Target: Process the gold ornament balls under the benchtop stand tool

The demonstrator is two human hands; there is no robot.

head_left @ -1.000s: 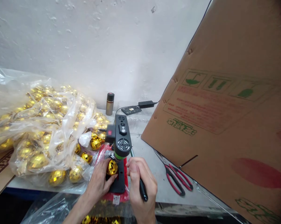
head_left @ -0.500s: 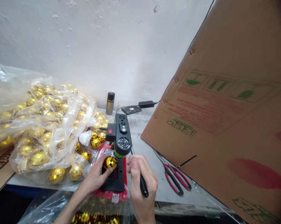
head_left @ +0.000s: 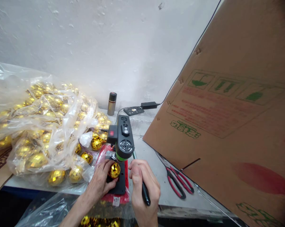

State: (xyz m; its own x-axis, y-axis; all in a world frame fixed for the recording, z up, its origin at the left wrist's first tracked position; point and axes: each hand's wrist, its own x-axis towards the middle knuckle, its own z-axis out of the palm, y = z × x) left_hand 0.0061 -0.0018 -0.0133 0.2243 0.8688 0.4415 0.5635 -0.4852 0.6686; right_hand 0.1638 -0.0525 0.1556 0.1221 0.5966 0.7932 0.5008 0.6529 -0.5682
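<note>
My left hand (head_left: 101,179) grips a gold mirrored ball (head_left: 114,170) between thumb and fingers. The ball sits over the black base plate (head_left: 120,188), just in front of the green-ringed lower end of a black press-like machine (head_left: 125,138). Wrapped round a black lever handle (head_left: 145,194) at the machine's right side is my right hand (head_left: 144,186), its fingers closed. Red plastic film (head_left: 126,176) lies under the base plate.
Clear plastic bags of gold balls (head_left: 50,126) fill the left side. A large cardboard box (head_left: 218,110) leans in from the right, with red-handled shears (head_left: 179,182) beside it. A spray can (head_left: 112,104), a dark flat object (head_left: 133,110) and a power adapter (head_left: 149,105) stand behind.
My left hand has shifted the gold ball slightly down and right, out from under the machine's lower end. My right hand stays on the lever.
</note>
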